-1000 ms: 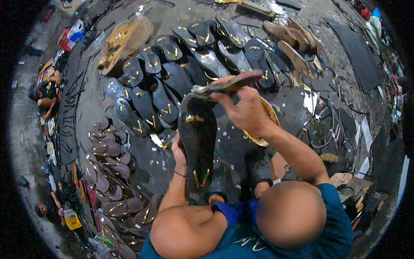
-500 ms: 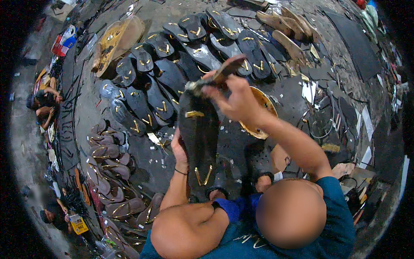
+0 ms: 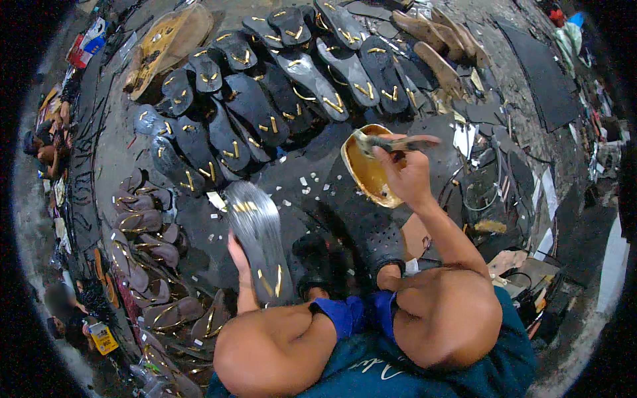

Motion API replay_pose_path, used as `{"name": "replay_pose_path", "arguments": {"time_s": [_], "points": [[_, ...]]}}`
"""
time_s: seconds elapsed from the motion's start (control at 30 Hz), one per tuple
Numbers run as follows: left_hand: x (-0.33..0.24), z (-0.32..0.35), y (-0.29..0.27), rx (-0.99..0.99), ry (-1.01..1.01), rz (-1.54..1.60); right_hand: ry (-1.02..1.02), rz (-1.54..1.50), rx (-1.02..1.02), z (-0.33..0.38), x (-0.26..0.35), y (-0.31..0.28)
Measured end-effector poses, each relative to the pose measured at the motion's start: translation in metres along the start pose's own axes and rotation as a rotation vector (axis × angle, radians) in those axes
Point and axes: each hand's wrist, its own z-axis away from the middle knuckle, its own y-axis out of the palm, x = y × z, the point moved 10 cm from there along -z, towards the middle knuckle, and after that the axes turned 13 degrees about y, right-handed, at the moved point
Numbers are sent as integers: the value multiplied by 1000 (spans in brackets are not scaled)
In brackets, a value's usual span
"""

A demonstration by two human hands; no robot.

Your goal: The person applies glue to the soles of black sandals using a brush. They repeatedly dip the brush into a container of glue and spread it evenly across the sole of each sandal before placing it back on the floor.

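My left hand grips the edge of a dark flip-flop sole, held with its underside up. Gold strap ends poke through that face, which has a wet, streaky shine. In my right hand is a brush, its bristle end over an oval bowl. Yellowish-brown liquid, like glue, coats the inside of the bowl. Past my hands lie several rows of black soles with gold strap ends showing, some of them glossy.
Brown sandals with gold straps are heaped at the left. Wooden shoe lasts and a yellow-stained board lie at the back. Black sheet material and scraps cover the right. My feet wear black clogs. Other people sit far left.
My right hand has moved right and down with the brush, from the sole's far end to the bowl. The sole has shifted left and nearer, and its face now shines.
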Motion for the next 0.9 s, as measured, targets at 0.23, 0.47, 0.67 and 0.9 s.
{"name": "replay_pose_path", "arguments": {"time_s": [0.23, 0.47, 0.67, 0.9], "points": [[36, 63, -47, -55, -202, -166, -172, 390, -261, 14, 4, -60], [32, 48, -12, 63, -222, -193, 333, 766, 360, 80, -101, -76], [14, -18, 76, 117, -98, 14, 529, -794, 341, 24, -4, -30], [7, -33, 185, 353, -8, 324, -465, -83, 423, 46, 131, 75]]}}
